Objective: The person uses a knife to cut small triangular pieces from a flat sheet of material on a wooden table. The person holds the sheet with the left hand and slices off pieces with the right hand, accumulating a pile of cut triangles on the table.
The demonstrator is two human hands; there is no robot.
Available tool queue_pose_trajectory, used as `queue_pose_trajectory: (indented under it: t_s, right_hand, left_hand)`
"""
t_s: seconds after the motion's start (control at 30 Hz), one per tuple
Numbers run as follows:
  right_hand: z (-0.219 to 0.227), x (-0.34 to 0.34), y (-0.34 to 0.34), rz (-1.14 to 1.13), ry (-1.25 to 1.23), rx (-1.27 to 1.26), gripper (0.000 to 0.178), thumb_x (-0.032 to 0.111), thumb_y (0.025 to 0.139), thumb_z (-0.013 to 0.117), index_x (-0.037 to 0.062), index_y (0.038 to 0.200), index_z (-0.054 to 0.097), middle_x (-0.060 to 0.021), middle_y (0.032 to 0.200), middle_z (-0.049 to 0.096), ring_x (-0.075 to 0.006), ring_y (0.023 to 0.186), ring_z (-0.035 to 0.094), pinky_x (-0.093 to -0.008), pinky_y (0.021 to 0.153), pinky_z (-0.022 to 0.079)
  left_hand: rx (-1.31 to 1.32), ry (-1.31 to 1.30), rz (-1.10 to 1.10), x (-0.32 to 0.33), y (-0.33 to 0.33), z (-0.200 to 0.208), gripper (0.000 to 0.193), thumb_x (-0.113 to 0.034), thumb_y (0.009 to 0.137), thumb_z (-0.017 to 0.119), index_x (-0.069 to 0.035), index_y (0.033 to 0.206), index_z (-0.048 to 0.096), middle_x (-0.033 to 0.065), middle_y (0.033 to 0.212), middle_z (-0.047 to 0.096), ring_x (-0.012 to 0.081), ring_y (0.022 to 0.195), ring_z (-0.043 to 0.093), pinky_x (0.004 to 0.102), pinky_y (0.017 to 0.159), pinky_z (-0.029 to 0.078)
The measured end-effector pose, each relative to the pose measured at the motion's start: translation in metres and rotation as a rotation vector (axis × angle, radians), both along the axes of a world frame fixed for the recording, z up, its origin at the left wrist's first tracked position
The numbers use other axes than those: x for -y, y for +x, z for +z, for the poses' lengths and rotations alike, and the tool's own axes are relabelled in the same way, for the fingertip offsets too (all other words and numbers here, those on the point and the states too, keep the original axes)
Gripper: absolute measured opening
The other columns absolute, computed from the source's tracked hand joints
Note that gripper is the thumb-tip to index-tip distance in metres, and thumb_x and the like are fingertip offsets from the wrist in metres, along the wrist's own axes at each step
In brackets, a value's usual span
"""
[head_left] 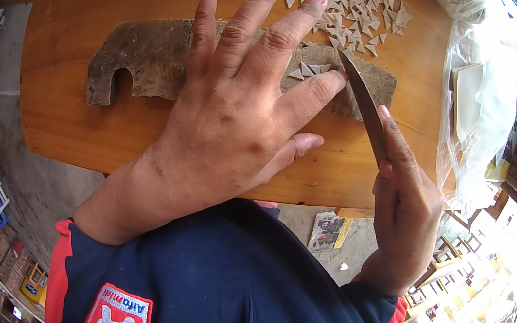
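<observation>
My left hand is stretched palm down over a worn, dark wooden board with a notch near its left end. Its fingers are spread, and the index fingertip comes close to the knife blade near the board's right part. My right hand is closed around a knife, index finger laid along the blade's back, the tip pointing up and left over the board. A few small pale triangular pieces lie on the board beside my left index finger. Whatever is beneath my left palm is hidden.
Beyond the board, a loose heap of similar triangular pieces covers part of the brown wooden table. Clear plastic bags stand along its right side. A printed sheet lies on the floor past the table's near edge.
</observation>
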State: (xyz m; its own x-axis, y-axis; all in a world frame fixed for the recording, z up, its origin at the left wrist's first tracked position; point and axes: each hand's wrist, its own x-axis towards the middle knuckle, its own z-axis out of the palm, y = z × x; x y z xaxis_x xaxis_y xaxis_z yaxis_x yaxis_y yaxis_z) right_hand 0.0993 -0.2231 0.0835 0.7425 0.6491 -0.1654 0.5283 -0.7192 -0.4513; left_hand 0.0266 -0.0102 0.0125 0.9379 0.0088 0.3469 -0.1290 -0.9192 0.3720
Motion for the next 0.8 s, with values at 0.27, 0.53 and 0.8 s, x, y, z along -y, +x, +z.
queue_pose_trajectory:
  t_s: [0.27, 0.53, 0.8]
  right_hand:
    - [0.009, -0.003, -0.001, -0.007, -0.098, -0.035, 0.046, -0.005, 0.096, 0.048, 0.0018, 0.139, 0.062, -0.0172, 0.11, 0.074, -0.0158, 0.077, 0.066, -0.0296, 0.073, 0.052]
    - [0.001, -0.005, -0.004, 0.092, -0.054, 0.148, 0.075, -0.015, 0.078, 0.056, 0.0157, 0.146, 0.058, -0.0127, 0.067, 0.056, -0.0285, 0.057, 0.06, -0.0437, 0.059, 0.051]
    - [-0.009, -0.006, -0.009, 0.069, -0.029, 0.128, 0.076, -0.015, 0.079, 0.056, 0.0137, 0.149, 0.055, -0.0117, 0.071, 0.059, -0.0282, 0.06, 0.062, -0.0415, 0.06, 0.053]
  left_hand:
    - [-0.201, -0.06, 0.039, 0.006, -0.004, 0.021, 0.056, -0.033, 0.072, 0.085, -0.021, 0.125, 0.071, 0.0173, 0.161, 0.036, 0.0432, 0.153, 0.022, 0.07, 0.119, 0.017]
    - [0.306, 0.134, -0.07, -0.016, 0.008, -0.045, 0.055, -0.03, 0.073, 0.085, -0.02, 0.125, 0.07, 0.0181, 0.161, 0.036, 0.0436, 0.153, 0.022, 0.0698, 0.119, 0.016]
    - [-0.081, 0.093, 0.016, 0.001, -0.005, 0.01, 0.058, -0.028, 0.072, 0.085, -0.02, 0.127, 0.07, 0.0163, 0.162, 0.035, 0.0438, 0.153, 0.023, 0.0711, 0.118, 0.017]
